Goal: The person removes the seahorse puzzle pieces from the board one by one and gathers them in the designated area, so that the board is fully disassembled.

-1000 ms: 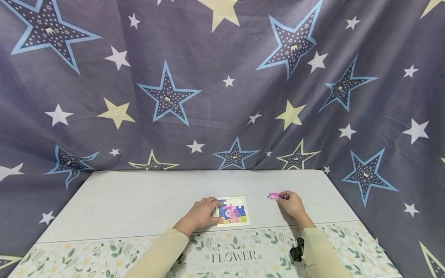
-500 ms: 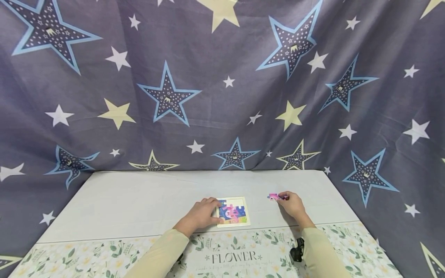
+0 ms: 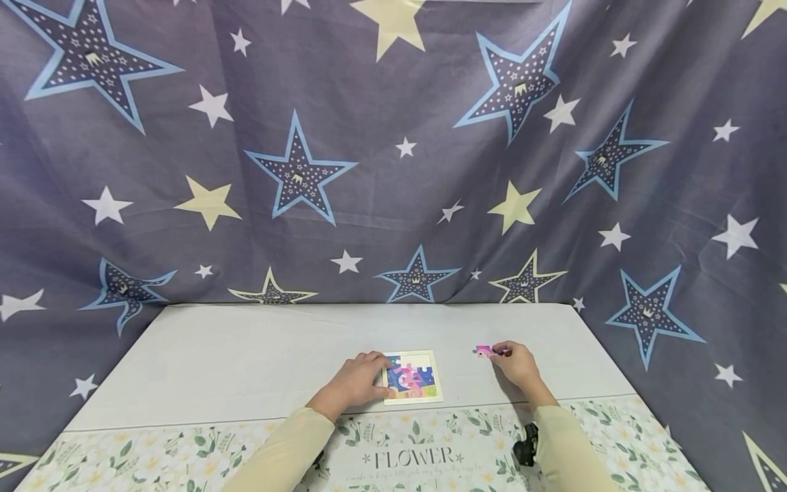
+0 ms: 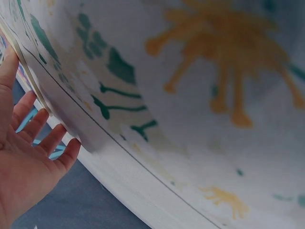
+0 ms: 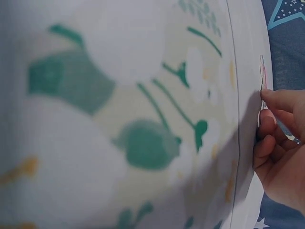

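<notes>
One framed puzzle (image 3: 412, 380), white-and-floral tabletop (image 3: 246, 369), starry curtain (image 3: 369, 137)

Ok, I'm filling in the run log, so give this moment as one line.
left hand: touching puzzle frame | right hand: pinching pink piece, right of frame | puzzle: gap at far side

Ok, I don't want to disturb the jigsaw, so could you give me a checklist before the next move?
1. Left hand touching the jigsaw tray: ok, at its left edge.
2. Jigsaw tray flat on the table: ok.
3. Right hand pinching the pink jigsaw piece: ok.
4. Bare gap in the tray: ok, in its upper part.
5. Pink jigsaw piece over the gap: not ok, it's right of the tray.
6. Piece matching the gap's shape: cannot tell.
</notes>
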A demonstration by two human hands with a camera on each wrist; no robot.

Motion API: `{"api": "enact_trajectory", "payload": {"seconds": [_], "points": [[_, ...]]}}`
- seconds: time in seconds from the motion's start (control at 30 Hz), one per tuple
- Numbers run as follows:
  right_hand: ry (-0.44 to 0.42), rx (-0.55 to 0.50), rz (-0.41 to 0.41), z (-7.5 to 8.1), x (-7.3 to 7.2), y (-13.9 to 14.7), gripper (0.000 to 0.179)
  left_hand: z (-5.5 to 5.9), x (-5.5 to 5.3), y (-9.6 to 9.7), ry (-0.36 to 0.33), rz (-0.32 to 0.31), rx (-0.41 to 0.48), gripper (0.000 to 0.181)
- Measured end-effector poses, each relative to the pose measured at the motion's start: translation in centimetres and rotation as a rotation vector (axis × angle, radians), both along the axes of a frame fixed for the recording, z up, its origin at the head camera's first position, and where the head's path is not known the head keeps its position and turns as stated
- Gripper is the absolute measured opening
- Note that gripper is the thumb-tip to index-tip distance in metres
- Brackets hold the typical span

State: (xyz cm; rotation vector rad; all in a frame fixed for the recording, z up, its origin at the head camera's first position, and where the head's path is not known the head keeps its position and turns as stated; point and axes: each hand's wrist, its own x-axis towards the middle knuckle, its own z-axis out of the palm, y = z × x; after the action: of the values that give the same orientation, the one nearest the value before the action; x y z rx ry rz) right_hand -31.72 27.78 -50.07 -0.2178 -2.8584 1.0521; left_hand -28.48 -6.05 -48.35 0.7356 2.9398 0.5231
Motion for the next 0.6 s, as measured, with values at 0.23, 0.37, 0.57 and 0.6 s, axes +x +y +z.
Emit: {"api": "enact_trajectory", "payload": {"seconds": [0.23, 0.37, 0.57, 0.6], "points": [[0.007, -0.029, 0.001, 0.10, 0.02, -0.04, 0.025, -0.14, -0.05, -0.04, 0.004, 0.002, 0.001, 0.055], [-0.005, -0.051, -0.002, 0.32, 0.15, -0.12, 0.026, -0.05, 0.02, -0.03, 0.005, 0.000, 0.002, 0.055], [-0.019, -0.064, 0.008, 0.64, 0.41, -0.26, 0.027, 0.00, 0.06, 0.04, -0.008, 0.011, 0.000, 0.055], [-0.020, -0.065, 0.012, 0.69, 0.45, -0.29, 0.027, 0.02, 0.07, 0.05, -0.009, 0.013, -0.001, 0.056]]}}
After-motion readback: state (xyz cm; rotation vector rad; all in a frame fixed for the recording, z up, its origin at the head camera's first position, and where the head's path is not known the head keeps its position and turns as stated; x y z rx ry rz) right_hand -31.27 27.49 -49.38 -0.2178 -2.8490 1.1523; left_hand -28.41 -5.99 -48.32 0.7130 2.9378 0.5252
